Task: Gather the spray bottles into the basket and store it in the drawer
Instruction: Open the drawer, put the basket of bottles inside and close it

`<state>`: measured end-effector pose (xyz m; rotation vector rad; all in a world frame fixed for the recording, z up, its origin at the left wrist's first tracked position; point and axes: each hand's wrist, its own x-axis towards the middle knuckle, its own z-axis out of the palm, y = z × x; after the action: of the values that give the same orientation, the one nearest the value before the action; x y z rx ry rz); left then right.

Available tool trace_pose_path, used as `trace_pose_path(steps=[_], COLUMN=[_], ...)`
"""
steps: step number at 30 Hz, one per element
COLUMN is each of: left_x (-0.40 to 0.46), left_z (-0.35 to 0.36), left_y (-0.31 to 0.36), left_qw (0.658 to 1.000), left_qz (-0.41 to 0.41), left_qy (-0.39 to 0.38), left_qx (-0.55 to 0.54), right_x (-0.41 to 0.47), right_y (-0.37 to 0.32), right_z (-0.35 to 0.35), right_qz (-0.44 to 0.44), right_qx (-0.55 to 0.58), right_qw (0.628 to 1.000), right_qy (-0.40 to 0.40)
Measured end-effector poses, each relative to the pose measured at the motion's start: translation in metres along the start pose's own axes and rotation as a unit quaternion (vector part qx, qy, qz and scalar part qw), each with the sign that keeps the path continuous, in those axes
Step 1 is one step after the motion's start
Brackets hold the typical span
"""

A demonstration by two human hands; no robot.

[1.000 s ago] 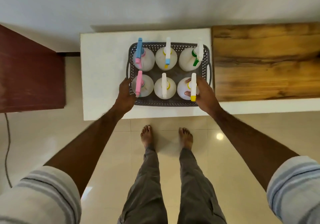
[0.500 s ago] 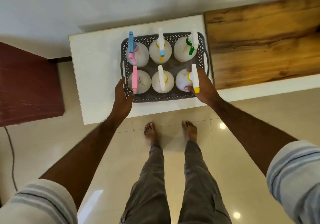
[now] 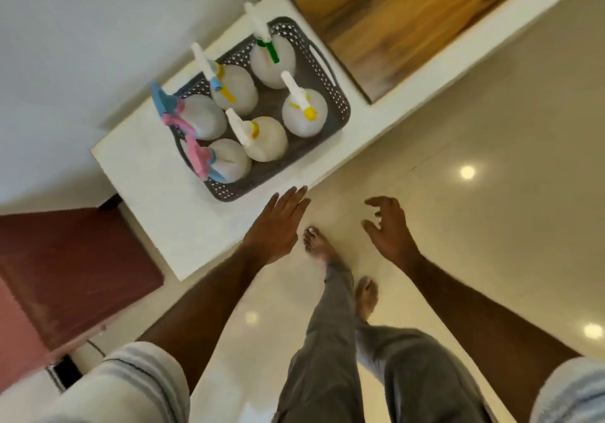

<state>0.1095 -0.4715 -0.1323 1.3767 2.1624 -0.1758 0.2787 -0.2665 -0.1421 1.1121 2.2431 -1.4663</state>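
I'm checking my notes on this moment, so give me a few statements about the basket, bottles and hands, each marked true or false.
1. Six spray bottles stand in the basket. True.
2. The left hand grips the basket's rim. False: it is flat and open, clear of the basket, at the counter's edge.
3. The right hand holds nothing. True.
4. The basket sits on the wooden board. False: it rests on the white counter beside the board.
5. One bottle lies on the floor. False: no bottle shows outside the basket.
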Motion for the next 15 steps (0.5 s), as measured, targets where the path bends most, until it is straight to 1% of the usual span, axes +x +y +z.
trace_pose_path(steps=[3, 6, 8, 11, 15], left_x=[0.031, 0.049, 0.055, 0.059, 0.061], left_z=[0.014, 0.035, 0.048, 0.062, 0.070], left_y=[-0.013, -0.031, -0.037, -0.049, -0.058], left_qw=[0.994, 0.981, 0.975, 0.970, 0.962], left_qz=[0.060, 0.097, 0.108, 0.127, 0.159], left_qy=[0.010, 0.030, 0.046, 0.071, 0.109], left_qx=[0.087, 0.167, 0.187, 0.192, 0.193], right_x=[0.001, 0.018, 0.032, 0.052, 0.085], right_y=[0.056, 0.089, 0.099, 0.105, 0.103], right_z=[0.039, 0.089, 0.117, 0.153, 0.193], right_qz=[0.112, 0.174, 0.207, 0.248, 0.273], right_qx=[0.077, 0.191, 0.281, 0.378, 0.492], right_qw=[0.989, 0.962, 0.933, 0.887, 0.822], right_qy=[-0.059, -0.084, -0.089, -0.093, -0.087])
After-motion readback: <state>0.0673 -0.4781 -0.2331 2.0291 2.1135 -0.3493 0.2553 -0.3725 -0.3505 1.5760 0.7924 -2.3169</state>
